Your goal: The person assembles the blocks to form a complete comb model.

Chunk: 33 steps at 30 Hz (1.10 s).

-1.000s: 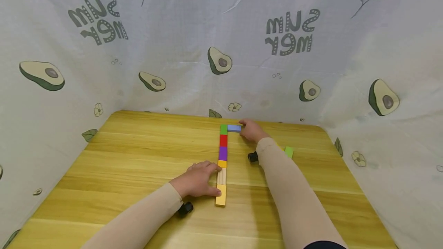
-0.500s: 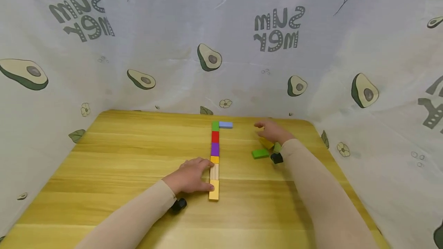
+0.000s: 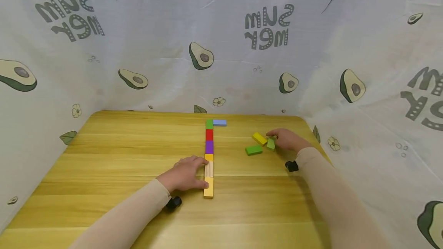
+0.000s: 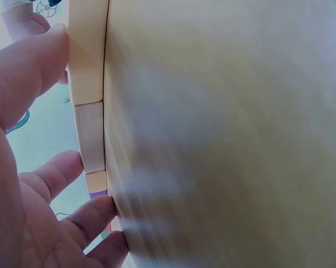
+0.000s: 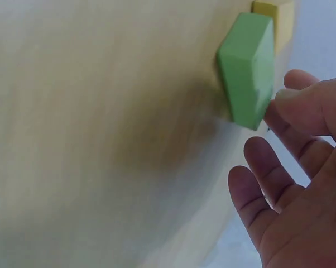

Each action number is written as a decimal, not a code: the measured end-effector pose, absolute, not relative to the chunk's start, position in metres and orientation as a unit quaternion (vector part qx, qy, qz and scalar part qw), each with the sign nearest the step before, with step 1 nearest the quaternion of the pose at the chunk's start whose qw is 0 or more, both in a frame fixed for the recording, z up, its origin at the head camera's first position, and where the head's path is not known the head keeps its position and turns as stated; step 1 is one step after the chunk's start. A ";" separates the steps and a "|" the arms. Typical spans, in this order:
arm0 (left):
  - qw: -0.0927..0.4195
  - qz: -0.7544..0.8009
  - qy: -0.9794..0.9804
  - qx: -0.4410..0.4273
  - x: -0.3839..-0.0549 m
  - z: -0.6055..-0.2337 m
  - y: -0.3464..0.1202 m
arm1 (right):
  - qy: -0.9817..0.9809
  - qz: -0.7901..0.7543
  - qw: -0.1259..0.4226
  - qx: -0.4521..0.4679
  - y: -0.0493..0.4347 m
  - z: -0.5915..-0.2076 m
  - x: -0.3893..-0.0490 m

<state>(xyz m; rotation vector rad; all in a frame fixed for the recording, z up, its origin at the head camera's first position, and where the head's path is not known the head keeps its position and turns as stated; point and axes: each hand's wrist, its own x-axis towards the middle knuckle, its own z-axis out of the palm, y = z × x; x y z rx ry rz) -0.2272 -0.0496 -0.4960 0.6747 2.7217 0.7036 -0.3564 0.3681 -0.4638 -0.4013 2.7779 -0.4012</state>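
A straight row of blocks runs away from me in the head view: light orange (image 3: pixel 209 191), natural wood (image 3: pixel 209 169), a short orange piece (image 3: pixel 209 157), purple (image 3: pixel 209 147), red (image 3: pixel 209 135) and green (image 3: pixel 209 124). Joined to its far end, a blue block (image 3: pixel 219 123) points right. My left hand (image 3: pixel 185 174) lies along the near left side, thumb on the light orange block and a fingertip at the wooden one. At the right, my right hand (image 3: pixel 288 140) reaches a light green block (image 5: pixel 249 70), thumb and index fingertips right at its end, other fingers loose.
A yellow block (image 3: pixel 259 139) and a darker green block (image 3: pixel 253 150) lie left of the right hand on the wooden table (image 3: pixel 104 156). Behind the table hangs a white cloth (image 3: pixel 166 30) printed with avocados. Each wrist carries a small black camera.
My right hand has left the blue block and moved right and nearer, to the loose blocks. The left hand stays at the row. The head view has turned slightly right.
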 end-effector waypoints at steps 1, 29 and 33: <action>0.124 0.241 0.934 0.231 -0.228 -0.496 -0.050 | 0.969 -0.140 0.153 -0.137 0.369 -0.465 -0.356; 0.130 0.244 0.932 0.235 -0.227 -0.494 -0.051 | 0.951 -0.244 0.158 -0.108 0.416 -0.490 -0.333; 0.129 0.248 0.929 0.240 -0.226 -0.493 -0.049 | 0.951 -0.247 0.157 -0.103 0.418 -0.493 -0.329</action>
